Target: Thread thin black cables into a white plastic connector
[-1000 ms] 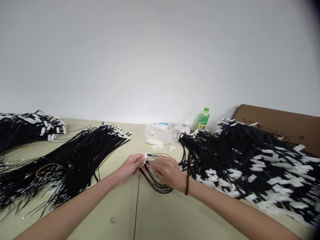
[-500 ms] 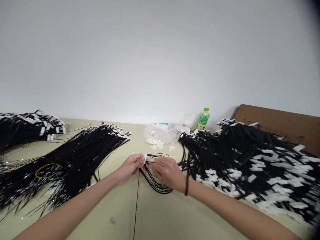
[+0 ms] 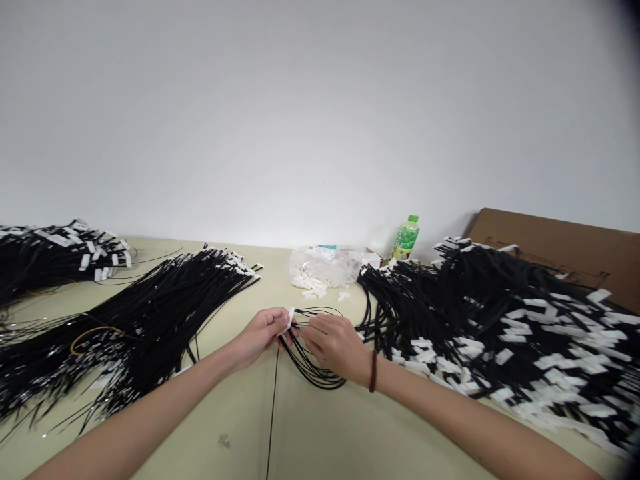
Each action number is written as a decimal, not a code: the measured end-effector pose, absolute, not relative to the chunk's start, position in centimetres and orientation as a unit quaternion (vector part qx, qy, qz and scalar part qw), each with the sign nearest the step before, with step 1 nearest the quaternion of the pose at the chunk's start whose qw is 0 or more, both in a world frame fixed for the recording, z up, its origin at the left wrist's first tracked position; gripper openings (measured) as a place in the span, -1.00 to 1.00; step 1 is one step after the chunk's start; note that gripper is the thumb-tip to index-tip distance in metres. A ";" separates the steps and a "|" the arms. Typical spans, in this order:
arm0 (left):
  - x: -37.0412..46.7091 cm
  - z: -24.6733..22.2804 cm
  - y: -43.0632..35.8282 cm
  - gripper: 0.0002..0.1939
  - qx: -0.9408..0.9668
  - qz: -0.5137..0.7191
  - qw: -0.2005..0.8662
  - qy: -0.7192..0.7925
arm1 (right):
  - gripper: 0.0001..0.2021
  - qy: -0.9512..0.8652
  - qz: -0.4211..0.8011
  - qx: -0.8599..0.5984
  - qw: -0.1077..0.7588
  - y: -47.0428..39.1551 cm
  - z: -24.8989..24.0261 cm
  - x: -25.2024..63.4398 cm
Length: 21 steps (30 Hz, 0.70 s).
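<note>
My left hand (image 3: 260, 335) pinches a small white plastic clip (image 3: 289, 319) at the middle of the table. My right hand (image 3: 336, 345), with a brown bead bracelet at the wrist, holds a thin bundle of black cables (image 3: 313, 365) and touches their ends to the clip. The cables loop down below my right hand, and one strand (image 3: 273, 413) trails toward the table's near edge.
A large heap of black cables with white tags (image 3: 500, 320) lies at the right, another long bundle (image 3: 150, 307) at the left, a third (image 3: 55, 257) far left. A bag of white clips (image 3: 323, 270) and a green bottle (image 3: 405, 238) stand near the wall. Cardboard (image 3: 555, 250) lies back right.
</note>
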<state>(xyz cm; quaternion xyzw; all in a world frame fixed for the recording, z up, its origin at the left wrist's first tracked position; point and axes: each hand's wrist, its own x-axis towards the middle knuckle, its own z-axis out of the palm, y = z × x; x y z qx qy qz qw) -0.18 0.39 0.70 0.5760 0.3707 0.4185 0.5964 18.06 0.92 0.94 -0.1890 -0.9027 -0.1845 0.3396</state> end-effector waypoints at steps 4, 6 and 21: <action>-0.2 0.7 0.4 -0.64 0.578 0.415 0.595 0.374 | -0.73 -0.901 -0.186 -0.186 0.344 0.9 1.1 18.1; -0.2 0.6 0.5 -0.64 0.579 0.417 0.594 0.372 | -0.73 -0.901 -0.186 -0.184 0.347 0.9 1.1 18.1; -0.2 0.7 0.4 -0.63 0.576 0.417 0.597 0.373 | -0.73 -0.901 -0.181 -0.187 0.347 0.8 0.8 18.1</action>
